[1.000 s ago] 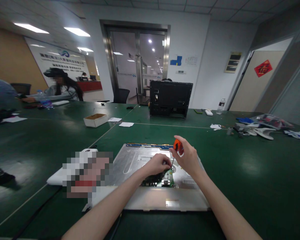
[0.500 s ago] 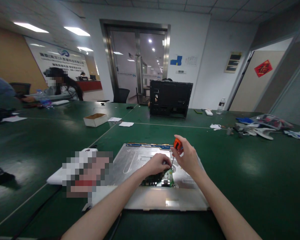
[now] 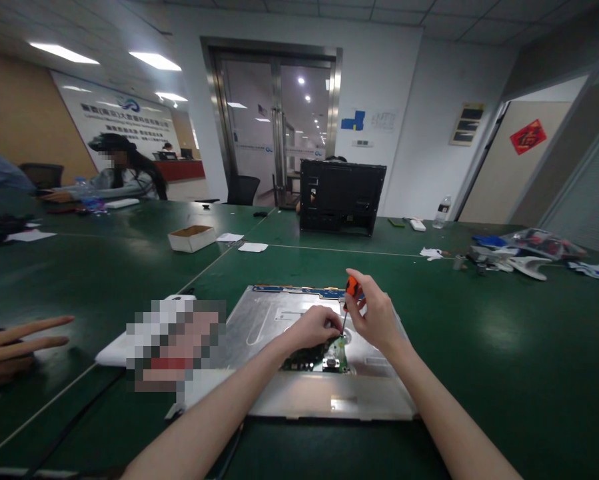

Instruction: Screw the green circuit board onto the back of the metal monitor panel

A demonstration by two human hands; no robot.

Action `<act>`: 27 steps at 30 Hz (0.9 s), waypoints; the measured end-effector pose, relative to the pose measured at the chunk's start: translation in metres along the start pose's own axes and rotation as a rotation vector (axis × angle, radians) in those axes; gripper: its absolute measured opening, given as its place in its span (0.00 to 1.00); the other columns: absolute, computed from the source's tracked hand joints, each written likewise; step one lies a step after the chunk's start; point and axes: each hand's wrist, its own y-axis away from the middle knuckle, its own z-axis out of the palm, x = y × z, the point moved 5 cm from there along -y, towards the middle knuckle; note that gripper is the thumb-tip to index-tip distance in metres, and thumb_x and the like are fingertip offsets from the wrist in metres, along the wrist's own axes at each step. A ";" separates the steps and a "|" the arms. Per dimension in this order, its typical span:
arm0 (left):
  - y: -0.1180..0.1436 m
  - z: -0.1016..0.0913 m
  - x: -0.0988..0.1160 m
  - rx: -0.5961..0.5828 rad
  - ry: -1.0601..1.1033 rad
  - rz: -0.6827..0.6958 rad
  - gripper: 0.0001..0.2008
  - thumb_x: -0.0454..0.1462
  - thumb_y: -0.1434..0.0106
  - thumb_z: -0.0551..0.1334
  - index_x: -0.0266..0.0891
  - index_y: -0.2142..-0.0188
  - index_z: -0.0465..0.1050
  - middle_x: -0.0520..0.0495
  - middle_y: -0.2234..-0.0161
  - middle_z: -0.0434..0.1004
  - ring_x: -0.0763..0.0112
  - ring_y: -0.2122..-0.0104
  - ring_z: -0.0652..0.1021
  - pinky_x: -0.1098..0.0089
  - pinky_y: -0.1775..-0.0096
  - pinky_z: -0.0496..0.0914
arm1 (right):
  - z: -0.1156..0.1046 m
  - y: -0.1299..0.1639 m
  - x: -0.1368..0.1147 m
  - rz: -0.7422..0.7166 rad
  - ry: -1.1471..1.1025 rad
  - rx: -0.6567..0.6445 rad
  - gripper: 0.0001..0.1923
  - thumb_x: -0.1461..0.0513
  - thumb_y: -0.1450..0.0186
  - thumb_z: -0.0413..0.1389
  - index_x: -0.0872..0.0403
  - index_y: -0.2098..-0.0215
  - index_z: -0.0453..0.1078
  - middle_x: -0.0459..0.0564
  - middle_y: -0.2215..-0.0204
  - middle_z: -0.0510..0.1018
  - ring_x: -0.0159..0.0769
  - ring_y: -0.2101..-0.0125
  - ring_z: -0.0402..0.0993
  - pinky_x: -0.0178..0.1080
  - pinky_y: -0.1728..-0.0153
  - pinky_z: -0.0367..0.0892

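A silver metal panel (image 3: 274, 320) lies flat on the green table in front of me, with a blue strip along its far edge. A small green circuit board (image 3: 329, 357) sits on it. My left hand (image 3: 314, 328) rests on the board with fingers curled, steadying the tip of the tool. My right hand (image 3: 376, 317) grips an orange-handled screwdriver (image 3: 352, 290), held nearly upright, its thin shaft pointing down at the board.
Another person's hand (image 3: 9, 347) reaches in at the left edge. A black monitor housing (image 3: 342, 197) stands behind, a small cardboard box (image 3: 192, 238) to the left, loose parts (image 3: 509, 257) at right. A person sits at the far left table.
Another person's hand has come into view at the left edge, over the dark object there. My hands and the screwdriver stay in place on the board.
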 end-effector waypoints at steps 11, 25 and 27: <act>0.001 0.000 0.001 0.001 0.004 0.006 0.07 0.27 0.49 0.62 0.35 0.73 0.78 0.52 0.76 0.77 0.72 0.73 0.74 0.76 0.69 0.63 | -0.008 -0.006 -0.006 -0.021 0.036 -0.006 0.17 0.58 0.34 0.49 0.54 0.48 0.63 0.52 0.63 0.73 0.34 0.71 0.70 0.34 0.71 0.65; 0.001 0.001 0.000 -0.004 -0.022 -0.009 0.07 0.28 0.49 0.61 0.37 0.73 0.78 0.52 0.73 0.78 0.71 0.72 0.74 0.75 0.67 0.64 | -0.003 -0.074 -0.022 0.154 0.683 -0.571 0.18 0.51 0.34 0.49 0.55 0.67 0.73 0.57 0.70 0.78 0.43 0.66 0.75 0.37 0.71 0.59; 0.001 0.000 0.000 -0.001 -0.027 -0.011 0.07 0.28 0.49 0.61 0.37 0.72 0.78 0.52 0.73 0.78 0.70 0.71 0.74 0.75 0.67 0.64 | -0.001 -0.073 -0.019 0.172 0.691 -0.600 0.24 0.48 0.33 0.47 0.56 0.70 0.74 0.59 0.70 0.78 0.44 0.67 0.75 0.38 0.71 0.60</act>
